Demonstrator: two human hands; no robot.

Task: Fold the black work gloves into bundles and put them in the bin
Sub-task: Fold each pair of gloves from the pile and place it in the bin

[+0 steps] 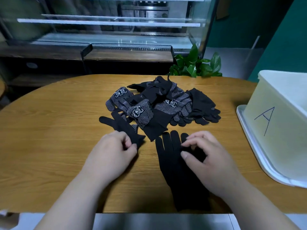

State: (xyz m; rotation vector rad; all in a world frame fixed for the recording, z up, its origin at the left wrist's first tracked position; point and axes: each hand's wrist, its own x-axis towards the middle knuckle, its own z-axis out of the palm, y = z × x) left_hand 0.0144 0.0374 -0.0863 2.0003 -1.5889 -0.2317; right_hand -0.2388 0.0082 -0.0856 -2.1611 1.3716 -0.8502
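A heap of black work gloves [159, 102], several with white grip dots, lies in the middle of the wooden table [58, 130]. One plain black glove [172, 165] lies flat near the front edge, fingers pointing away from me. My right hand [207, 158] rests on it and pinches its fabric between thumb and fingertips. My left hand [113, 150] pinches the cuff of another black glove [123, 125] that stretches back toward the heap. The white bin [279, 123], marked with a letter A, stands at the table's right edge.
The bin sits on a white tray or lid [255, 155]. A green leafy plant [196, 65] stands behind the table's far edge. Beyond it is a glass display case [108, 25] with shelves. Bare wood lies to the left of the heap.
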